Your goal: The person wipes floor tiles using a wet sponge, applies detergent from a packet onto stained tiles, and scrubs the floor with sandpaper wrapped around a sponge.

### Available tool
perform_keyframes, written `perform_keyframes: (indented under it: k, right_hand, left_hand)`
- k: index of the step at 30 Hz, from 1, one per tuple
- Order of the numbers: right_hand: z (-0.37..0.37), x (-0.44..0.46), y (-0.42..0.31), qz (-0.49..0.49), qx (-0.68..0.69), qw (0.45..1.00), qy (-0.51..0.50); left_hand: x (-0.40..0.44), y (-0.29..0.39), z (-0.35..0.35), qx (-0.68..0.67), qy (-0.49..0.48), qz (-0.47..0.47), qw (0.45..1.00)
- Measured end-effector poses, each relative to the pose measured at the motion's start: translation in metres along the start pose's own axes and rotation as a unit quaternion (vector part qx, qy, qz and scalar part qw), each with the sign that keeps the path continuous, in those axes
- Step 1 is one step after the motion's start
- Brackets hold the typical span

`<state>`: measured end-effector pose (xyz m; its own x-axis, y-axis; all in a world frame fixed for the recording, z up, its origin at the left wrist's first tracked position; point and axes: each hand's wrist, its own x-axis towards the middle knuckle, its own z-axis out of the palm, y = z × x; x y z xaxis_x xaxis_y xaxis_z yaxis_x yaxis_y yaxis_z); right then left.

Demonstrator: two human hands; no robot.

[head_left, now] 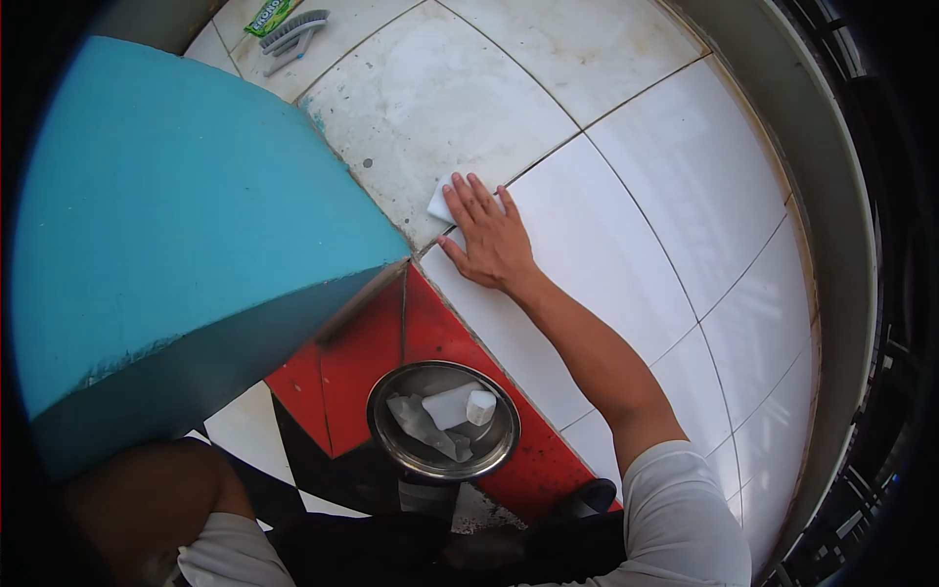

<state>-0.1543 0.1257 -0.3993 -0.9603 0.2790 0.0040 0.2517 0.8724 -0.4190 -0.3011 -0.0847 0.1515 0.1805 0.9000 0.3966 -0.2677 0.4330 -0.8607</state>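
My right hand (486,240) lies palm down over a white sponge (440,203), probably a melamine one, and presses it onto the floor tiles. The sponge's left corner sticks out past the fingertips; the rest is hidden under the hand. Beneath the fingers is a stained, greyish tile (430,108), while a brighter white tile (597,245) lies under the wrist and forearm. My left arm (156,499) shows at the lower left, bent, and its hand is out of sight.
A blue block-like wall (205,205) stands at left. On the red step (367,382) sits a metal bowl (376,430) holding a white bottle (455,404) and a clear plastic wrapper (421,426). A scrub brush (293,34) and green packet (269,15) lie farther off. A curved ledge (831,196) borders the right.
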Motion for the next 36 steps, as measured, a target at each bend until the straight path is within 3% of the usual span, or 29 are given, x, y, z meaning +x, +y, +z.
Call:
perform_keyframes:
  k: [2, 4, 6, 7, 10, 12, 15, 16, 21, 24, 26, 29, 31, 32, 33, 34, 36]
  right_hand:
    - [0.008, -0.018, -0.025, -0.057, 0.030, 0.998, -0.028]
    - [0.005, -0.013, -0.009, -0.071, 0.013, 0.997, 0.002]
    - [-0.009, 0.008, 0.032, -0.076, -0.015, 0.997, 0.003]
    - [-0.019, 0.021, 0.058, -0.015, -0.066, 0.997, 0.033]
    - [-0.050, 0.052, 0.157, 0.206, -0.150, 0.964, 0.077]
    - [-0.073, 0.054, 0.203, 0.337, -0.134, 0.929, 0.068]
    - [-0.075, 0.058, 0.206, 0.399, -0.099, 0.909, 0.072]
    - [-0.068, 0.058, 0.195, 0.363, -0.105, 0.923, 0.073]
    - [-0.020, 0.013, 0.059, 0.100, -0.081, 0.991, 0.031]
    - [-0.012, -0.038, 0.001, -0.038, -0.036, 0.996, -0.075]
    - [-0.005, -0.066, 0.003, -0.093, -0.059, 0.993, -0.047]
    - [-0.019, -0.098, 0.039, -0.027, -0.118, 0.993, 0.018]
    - [-0.038, -0.124, 0.062, 0.139, -0.053, 0.987, 0.066]
    - [-0.050, -0.137, 0.073, 0.218, -0.002, 0.971, 0.097]
    - [-0.055, -0.152, 0.091, 0.245, 0.189, 0.940, 0.143]
    - [-0.091, -0.155, 0.086, 0.383, 0.503, 0.771, 0.074]
    - [-0.138, -0.176, 0.077, 0.380, 0.713, 0.588, 0.029]
  left_hand:
    - [0.001, -0.002, -0.002, 0.043, 0.034, 0.071, 0.996]
    - [0.004, 0.010, -0.005, -0.050, 0.042, -0.038, 0.997]
    - [0.011, 0.033, -0.007, -0.169, 0.044, -0.197, 0.965]
    - [0.015, 0.050, -0.012, -0.191, 0.040, -0.256, 0.947]
    - [0.029, 0.102, -0.047, -0.129, -0.016, -0.318, 0.939]
    - [0.034, 0.100, -0.059, -0.209, -0.042, -0.354, 0.911]
    - [0.044, 0.099, -0.081, -0.365, -0.061, -0.406, 0.835]
    - [0.043, 0.098, -0.084, -0.395, -0.065, -0.411, 0.819]
    - [0.030, 0.096, -0.058, -0.261, -0.044, -0.359, 0.895]
    - [0.012, 0.069, -0.015, -0.248, 0.022, -0.312, 0.917]
    - [0.006, 0.066, -0.004, -0.235, 0.038, -0.286, 0.928]
    - [-0.008, 0.073, 0.003, -0.227, 0.052, -0.268, 0.935]
    - [-0.017, 0.080, 0.003, -0.233, 0.058, -0.265, 0.934]
    - [-0.021, 0.083, 0.005, -0.238, 0.058, -0.262, 0.933]
    - [-0.025, 0.088, 0.005, -0.247, 0.057, -0.262, 0.931]
    - [-0.029, 0.093, 0.005, -0.256, 0.057, -0.261, 0.929]
    - [-0.034, 0.099, 0.003, -0.270, 0.060, -0.263, 0.924]
